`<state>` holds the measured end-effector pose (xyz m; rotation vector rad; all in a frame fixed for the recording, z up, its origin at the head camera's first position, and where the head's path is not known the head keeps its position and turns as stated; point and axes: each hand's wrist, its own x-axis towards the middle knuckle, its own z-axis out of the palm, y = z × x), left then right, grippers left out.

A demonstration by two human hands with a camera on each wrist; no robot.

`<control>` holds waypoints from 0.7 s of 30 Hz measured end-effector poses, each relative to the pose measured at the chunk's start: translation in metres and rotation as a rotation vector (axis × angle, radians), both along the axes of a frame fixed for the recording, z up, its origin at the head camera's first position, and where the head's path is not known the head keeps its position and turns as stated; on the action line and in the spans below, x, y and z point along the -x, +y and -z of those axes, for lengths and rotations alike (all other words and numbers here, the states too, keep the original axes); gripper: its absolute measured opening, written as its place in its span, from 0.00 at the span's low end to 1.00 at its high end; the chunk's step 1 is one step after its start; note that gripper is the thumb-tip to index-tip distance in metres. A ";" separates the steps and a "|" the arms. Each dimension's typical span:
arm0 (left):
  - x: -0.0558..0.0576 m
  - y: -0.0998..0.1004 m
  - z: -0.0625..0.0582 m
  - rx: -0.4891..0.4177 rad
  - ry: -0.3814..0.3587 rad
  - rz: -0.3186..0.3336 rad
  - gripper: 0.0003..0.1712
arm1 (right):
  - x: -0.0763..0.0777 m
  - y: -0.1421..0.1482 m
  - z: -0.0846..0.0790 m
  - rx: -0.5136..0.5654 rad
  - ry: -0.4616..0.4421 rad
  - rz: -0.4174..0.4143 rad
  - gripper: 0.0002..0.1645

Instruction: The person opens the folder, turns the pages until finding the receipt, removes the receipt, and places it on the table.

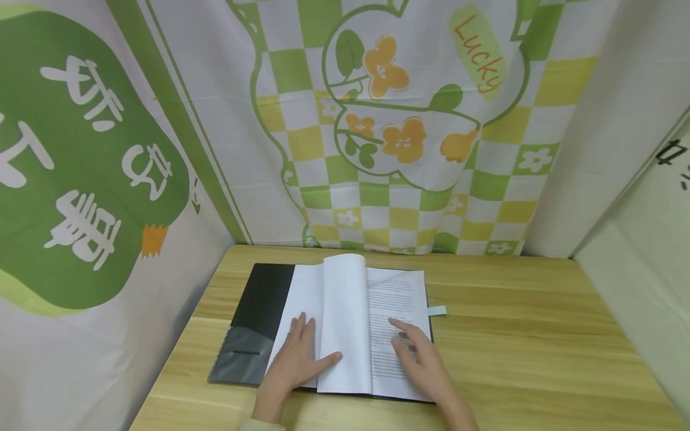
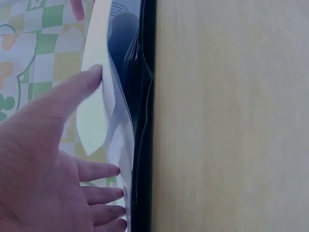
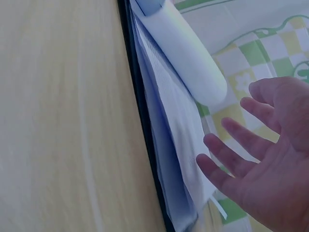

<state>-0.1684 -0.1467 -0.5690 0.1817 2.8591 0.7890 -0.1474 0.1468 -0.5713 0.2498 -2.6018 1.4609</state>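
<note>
A black folder point(image 1: 269, 299) with white paper sheets lies spread on the table. One sheet point(image 1: 345, 323) curls up over the middle, its blank back showing, while a printed page point(image 1: 396, 335) lies on the right. My left hand point(image 1: 296, 357) rests its fingers on the left-hand paper, and its thumb touches the curled sheet, as the left wrist view also shows. Over the printed page is my right hand point(image 1: 423, 359), fingers spread and loosely bent. In the right wrist view that hand point(image 3: 265, 145) holds nothing.
A pale blue tab point(image 1: 437, 310) sticks out from the folder's right edge. The wooden table point(image 1: 528, 335) extends to both sides. Behind it hangs a green and yellow checked curtain point(image 1: 388, 209), with a fabric wall point(image 1: 178, 287) along the left.
</note>
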 end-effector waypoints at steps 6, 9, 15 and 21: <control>-0.003 -0.007 0.000 -0.034 0.010 0.026 0.59 | 0.002 0.022 -0.007 -0.036 -0.099 0.071 0.25; -0.003 -0.010 0.001 -0.039 0.009 0.033 0.58 | 0.003 0.032 -0.011 -0.030 -0.158 0.095 0.26; -0.004 -0.015 0.006 -0.058 0.007 0.013 0.57 | 0.003 0.044 -0.011 -0.017 -0.215 0.111 0.27; -0.004 -0.016 0.006 -0.084 0.012 -0.001 0.56 | 0.005 0.044 -0.010 -0.013 -0.286 0.112 0.29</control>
